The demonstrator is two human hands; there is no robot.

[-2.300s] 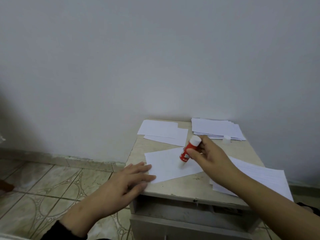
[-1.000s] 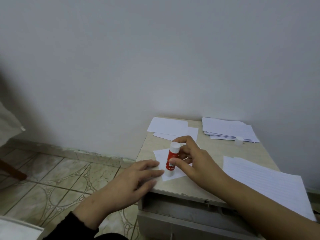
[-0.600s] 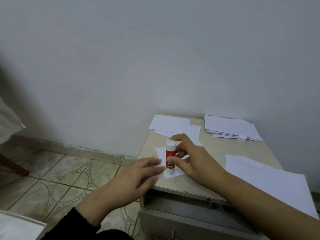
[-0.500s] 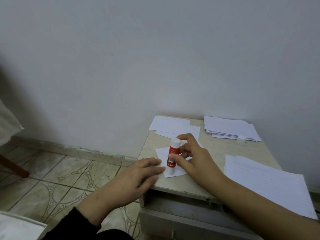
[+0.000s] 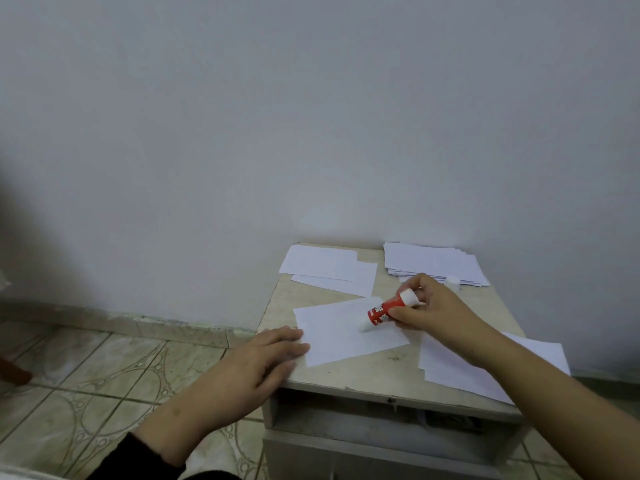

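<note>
Rubbing glue is under way: the right hand [image 5: 429,311] grips the glue stick [image 5: 387,310], tip down on the paper [image 5: 343,334] on the desk [image 5: 346,375]. The flat left hand [image 5: 266,355] holds its corner. More gluing looks left.

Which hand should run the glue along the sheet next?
Right. The right hand grips the glue stick, its tip on the sheet; the left hand lies flat on that sheet's left edge.
</note>
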